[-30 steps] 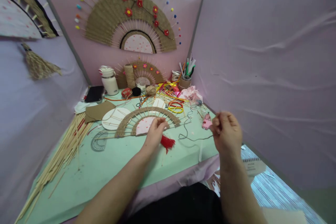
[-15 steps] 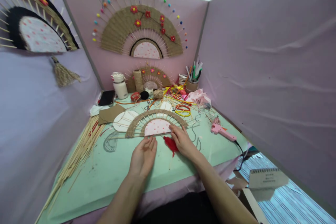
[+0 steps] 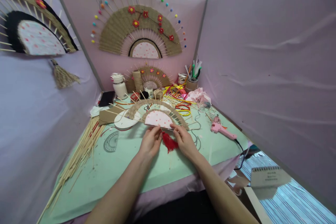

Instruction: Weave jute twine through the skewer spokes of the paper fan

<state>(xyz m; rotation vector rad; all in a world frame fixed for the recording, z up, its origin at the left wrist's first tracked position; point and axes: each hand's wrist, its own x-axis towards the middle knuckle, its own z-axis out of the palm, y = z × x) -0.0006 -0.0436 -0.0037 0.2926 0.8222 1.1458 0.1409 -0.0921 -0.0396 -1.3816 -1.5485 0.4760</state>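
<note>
A small craft fan of twine bands and thin sticks, with a pink-dotted half-circle [image 3: 158, 118], is tilted up from the table at its left side. My left hand [image 3: 151, 142] pinches its lower edge near the middle. Farther right, my right hand [image 3: 185, 142] is closed on the same edge, thumb and fingers together. Between my hands a red tassel [image 3: 168, 142] hangs below the fan, its tip close to the tabletop. How the tassel joins the fan is hidden.
Bundled thin sticks [image 3: 76, 157] and a clear protractor [image 3: 111, 142] lie at left. White discs [image 3: 125, 120] sit behind the fan. A pink glue gun [image 3: 222, 130] rests at right, its cord over the edge. Yarn, a bottle [image 3: 119, 85] and a tool cup [image 3: 191, 84] stand at the back.
My left hand has moved up and right and closed on the fan's lower edge. The fan's left side has lifted and tilted. The red tassel now hangs more spread out between my hands.
</note>
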